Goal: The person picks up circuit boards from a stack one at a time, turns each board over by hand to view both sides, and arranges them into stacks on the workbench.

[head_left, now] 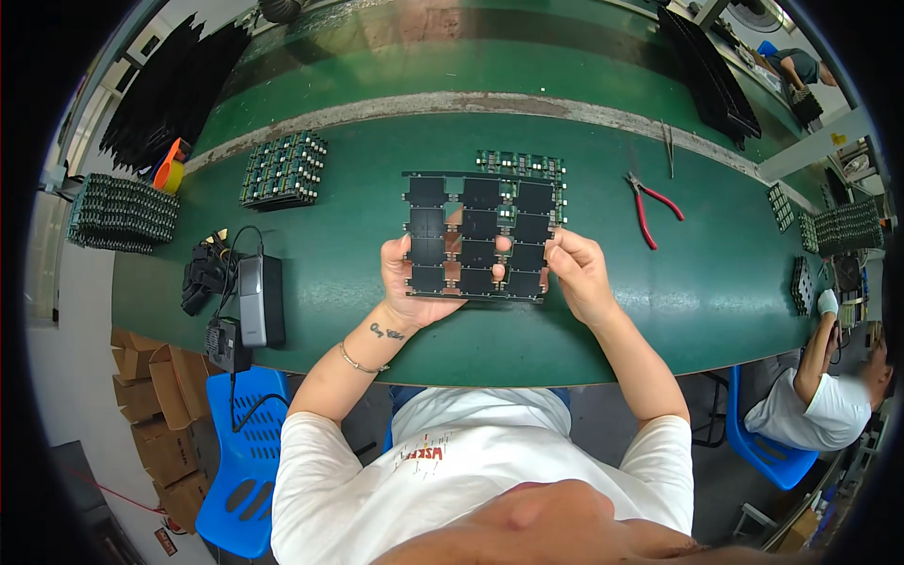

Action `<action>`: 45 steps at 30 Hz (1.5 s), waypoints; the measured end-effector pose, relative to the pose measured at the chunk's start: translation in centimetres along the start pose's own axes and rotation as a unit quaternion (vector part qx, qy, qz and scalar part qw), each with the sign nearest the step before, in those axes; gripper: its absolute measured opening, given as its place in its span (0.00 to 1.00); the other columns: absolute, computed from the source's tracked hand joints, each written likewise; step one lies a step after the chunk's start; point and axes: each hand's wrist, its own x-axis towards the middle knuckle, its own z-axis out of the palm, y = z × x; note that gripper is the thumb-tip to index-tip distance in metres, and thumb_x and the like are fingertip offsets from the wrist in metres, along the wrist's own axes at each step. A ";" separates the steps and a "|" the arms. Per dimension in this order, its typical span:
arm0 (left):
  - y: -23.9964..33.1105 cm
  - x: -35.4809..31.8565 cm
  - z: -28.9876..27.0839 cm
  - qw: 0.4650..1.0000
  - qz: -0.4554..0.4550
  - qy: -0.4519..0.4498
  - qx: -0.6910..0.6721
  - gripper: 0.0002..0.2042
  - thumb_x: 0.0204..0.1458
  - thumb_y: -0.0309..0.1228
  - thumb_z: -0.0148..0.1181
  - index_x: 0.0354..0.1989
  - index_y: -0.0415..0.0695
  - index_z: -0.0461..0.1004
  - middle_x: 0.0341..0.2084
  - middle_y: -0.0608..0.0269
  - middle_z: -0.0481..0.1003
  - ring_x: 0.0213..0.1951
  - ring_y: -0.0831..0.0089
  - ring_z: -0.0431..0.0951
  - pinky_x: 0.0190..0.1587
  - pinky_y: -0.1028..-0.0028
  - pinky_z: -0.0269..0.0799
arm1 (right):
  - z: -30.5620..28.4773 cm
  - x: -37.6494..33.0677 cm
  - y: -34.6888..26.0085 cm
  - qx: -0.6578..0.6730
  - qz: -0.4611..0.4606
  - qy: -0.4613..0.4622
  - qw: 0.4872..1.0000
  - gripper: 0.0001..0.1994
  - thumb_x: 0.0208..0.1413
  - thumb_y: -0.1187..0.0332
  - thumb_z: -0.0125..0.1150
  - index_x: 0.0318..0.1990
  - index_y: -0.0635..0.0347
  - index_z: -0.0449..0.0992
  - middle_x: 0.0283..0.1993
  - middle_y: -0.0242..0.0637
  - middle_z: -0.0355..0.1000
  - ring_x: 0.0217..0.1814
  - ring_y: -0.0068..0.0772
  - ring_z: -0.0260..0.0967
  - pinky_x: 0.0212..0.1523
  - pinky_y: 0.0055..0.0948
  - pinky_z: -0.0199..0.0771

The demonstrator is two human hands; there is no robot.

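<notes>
I hold a black panel of circuit boards (480, 235) flat over the green workbench (358, 311), a grid of dark rectangular boards joined in one frame. My left hand (414, 282) grips its near left edge, with a thumb on top and fingers showing through the gaps. My right hand (576, 268) pinches the near right edge. A small green panel of boards (520, 163) lies on the bench just beyond the black panel.
Red-handled cutters (650, 205) and tweezers (668, 146) lie to the right. Stacks of green boards sit at far left (122, 212), upper left (284, 169) and far right (847, 226). Black trays (711, 71) stand behind. A dark device with cables (250, 301) sits left. Another person (819, 395) works at right.
</notes>
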 end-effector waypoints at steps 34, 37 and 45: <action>0.1 -0.2 0.6 0.997 -0.016 0.030 0.070 0.31 0.42 0.50 0.51 0.58 0.55 0.64 0.53 0.39 0.62 0.51 0.46 0.66 0.57 0.54 0.58 | 0.2 -0.1 -0.1 0.019 -0.011 0.036 0.999 0.08 0.57 0.67 0.53 0.33 0.64 0.71 0.28 0.29 0.63 0.25 0.20 0.59 0.26 0.20 0.65; 0.1 -0.3 0.9 0.995 -0.017 0.031 0.089 0.31 0.41 0.49 0.51 0.58 0.56 0.64 0.54 0.38 0.62 0.51 0.45 0.66 0.57 0.52 0.57 | 0.1 -0.2 -0.2 0.024 -0.005 0.019 1.000 0.08 0.56 0.68 0.52 0.32 0.64 0.71 0.27 0.29 0.63 0.26 0.20 0.59 0.26 0.20 0.65; 0.2 -0.5 0.8 0.993 -0.028 0.028 0.113 0.31 0.39 0.48 0.52 0.57 0.58 0.65 0.55 0.37 0.61 0.53 0.43 0.64 0.58 0.50 0.55 | 0.3 -0.4 -0.4 0.007 -0.003 0.023 1.000 0.07 0.56 0.68 0.51 0.31 0.63 0.70 0.26 0.29 0.63 0.26 0.20 0.58 0.28 0.19 0.64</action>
